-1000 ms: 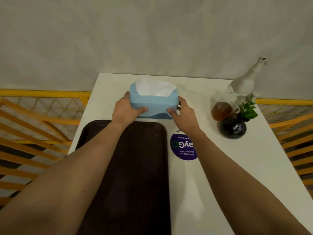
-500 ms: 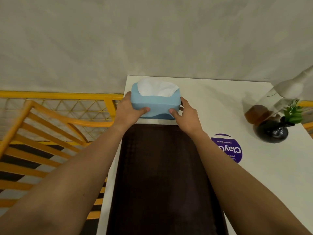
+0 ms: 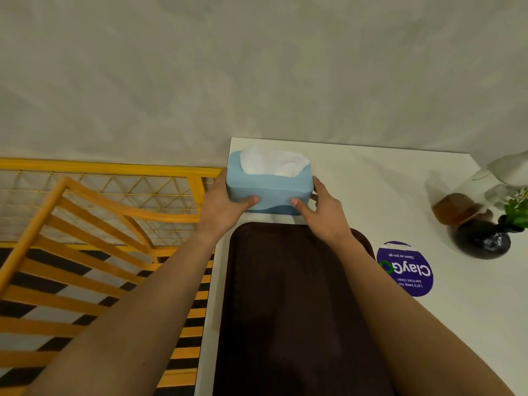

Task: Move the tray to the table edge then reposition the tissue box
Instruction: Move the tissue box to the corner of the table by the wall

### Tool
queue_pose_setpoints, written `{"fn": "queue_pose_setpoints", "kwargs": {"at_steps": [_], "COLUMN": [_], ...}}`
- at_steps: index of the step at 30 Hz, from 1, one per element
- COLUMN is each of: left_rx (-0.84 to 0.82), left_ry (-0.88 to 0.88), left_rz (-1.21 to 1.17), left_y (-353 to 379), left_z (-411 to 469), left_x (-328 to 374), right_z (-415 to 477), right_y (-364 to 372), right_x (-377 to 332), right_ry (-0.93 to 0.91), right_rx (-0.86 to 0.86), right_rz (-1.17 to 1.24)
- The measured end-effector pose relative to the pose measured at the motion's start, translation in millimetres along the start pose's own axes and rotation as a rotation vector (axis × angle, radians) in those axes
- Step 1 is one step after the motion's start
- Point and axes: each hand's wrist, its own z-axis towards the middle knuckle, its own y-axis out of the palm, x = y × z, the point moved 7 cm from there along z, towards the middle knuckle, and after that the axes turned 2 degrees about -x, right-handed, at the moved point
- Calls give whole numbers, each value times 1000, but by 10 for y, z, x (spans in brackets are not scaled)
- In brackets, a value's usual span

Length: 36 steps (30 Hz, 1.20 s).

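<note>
1. Both hands clasp the tissue box [image 3: 268,185]: the left hand [image 3: 224,204] wraps its left end, thumb on the near face, and the right hand [image 3: 323,208] wraps its right end the same way.
2. The box sits at the table's [image 3: 371,172] far-left corner, just beyond the far rim of the tray [image 3: 291,295]; I cannot tell whether it is resting or slightly lifted.
3. Compared with 1 second ago, the box has travelled left: it then stood mid-table along the far side, and now its left end reaches the table's left edge.
4. The tray lies along the left edge, so step 1 looks done.
5. I judge the repositioning nearly complete; setting down and releasing remains.
6. The purple sticker [image 3: 404,268] and dark vase [image 3: 481,241] stay well right of the box.
</note>
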Motion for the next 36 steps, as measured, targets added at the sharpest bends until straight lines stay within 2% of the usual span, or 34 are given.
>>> {"fn": "queue_pose_setpoints", "kwargs": {"at_steps": [23,36], "left_rx": [-74,-68], "left_ry": [-12,-12], "left_rz": [72,47], "left_y": [89,150], "left_z": [1221,1445], "left_x": [-264,-298], "right_z": [1229,1538], "right_y": [105,165], "right_x": [122,269], "right_ry": [-15,19], "right_rx": [-11,-2], "right_rz": [86,25]}}
